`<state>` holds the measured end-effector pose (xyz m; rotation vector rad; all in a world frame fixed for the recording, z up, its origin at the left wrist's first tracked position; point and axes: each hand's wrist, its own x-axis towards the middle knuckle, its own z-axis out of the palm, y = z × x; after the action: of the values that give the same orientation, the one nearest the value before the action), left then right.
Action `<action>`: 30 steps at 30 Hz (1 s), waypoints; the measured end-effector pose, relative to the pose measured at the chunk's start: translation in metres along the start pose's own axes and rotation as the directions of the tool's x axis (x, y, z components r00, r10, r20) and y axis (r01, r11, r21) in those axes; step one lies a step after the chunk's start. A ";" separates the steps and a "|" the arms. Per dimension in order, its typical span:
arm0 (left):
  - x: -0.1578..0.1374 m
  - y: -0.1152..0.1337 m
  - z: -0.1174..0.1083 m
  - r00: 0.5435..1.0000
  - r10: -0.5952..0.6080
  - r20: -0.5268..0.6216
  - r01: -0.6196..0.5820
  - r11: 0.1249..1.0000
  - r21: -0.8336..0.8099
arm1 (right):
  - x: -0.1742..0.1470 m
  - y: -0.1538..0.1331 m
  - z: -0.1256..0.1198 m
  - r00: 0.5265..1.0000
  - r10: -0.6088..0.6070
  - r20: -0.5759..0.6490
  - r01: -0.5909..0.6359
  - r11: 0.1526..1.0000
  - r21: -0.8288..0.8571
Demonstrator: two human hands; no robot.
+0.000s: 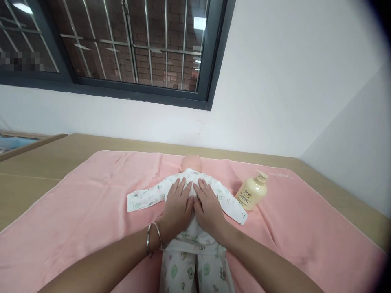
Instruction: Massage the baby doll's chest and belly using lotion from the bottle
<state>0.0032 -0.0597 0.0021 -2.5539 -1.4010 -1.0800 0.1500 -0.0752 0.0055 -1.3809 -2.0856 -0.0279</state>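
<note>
A baby doll (191, 162) in a white printed top (149, 197) and matching trousers (179, 270) lies on a pink blanket (104, 211), its head toward the wall and its sleeves spread to both sides. My left hand (178, 205), with silver bangles at the wrist, rests flat on the left part of the doll's upper body. On the right part lies my right hand (209, 207), also flat. Both hands have their fingers stretched out, and the thumbs nearly meet over the middle. Neither hand holds anything. The doll's face cannot be made out.
A pale yellow pump bottle (252, 191) leans by the doll's right-hand sleeve on the blanket. Under the blanket is a wooden table (88, 142) against a white wall (259, 81). Above it sits a dark-framed window (146, 89) with metal bars.
</note>
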 end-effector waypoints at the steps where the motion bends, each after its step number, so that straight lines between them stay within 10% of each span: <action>1: 0.003 -0.002 0.000 1.000 -0.006 0.004 0.006 1.000 -0.006 | 0.003 0.003 0.000 1.000 0.016 -0.010 -0.016 0.999 0.036; 9: 0.044 -0.042 0.002 0.974 -0.187 0.131 0.193 0.981 -0.033 | 0.046 0.043 -0.005 0.989 0.139 0.054 -0.138 0.990 -0.022; 19: -0.002 0.005 0.000 0.999 -0.029 0.037 0.032 0.997 -0.064 | 0.003 -0.001 -0.005 0.995 -0.053 0.080 0.057 0.997 -0.043; 25: 0.035 -0.034 0.004 0.967 -0.236 0.097 0.238 0.971 -0.013 | 0.049 0.054 -0.007 0.974 0.194 0.119 -0.185 0.979 -0.085; 30: 0.011 -0.015 0.006 0.992 -0.125 0.006 0.125 0.992 0.021 | 0.031 0.036 -0.005 0.983 0.149 0.110 -0.134 0.983 -0.126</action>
<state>-0.0011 -0.0403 -0.0004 -2.4884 -1.5844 -1.0674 0.1748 -0.0352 0.0142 -1.6364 -2.1057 -0.0099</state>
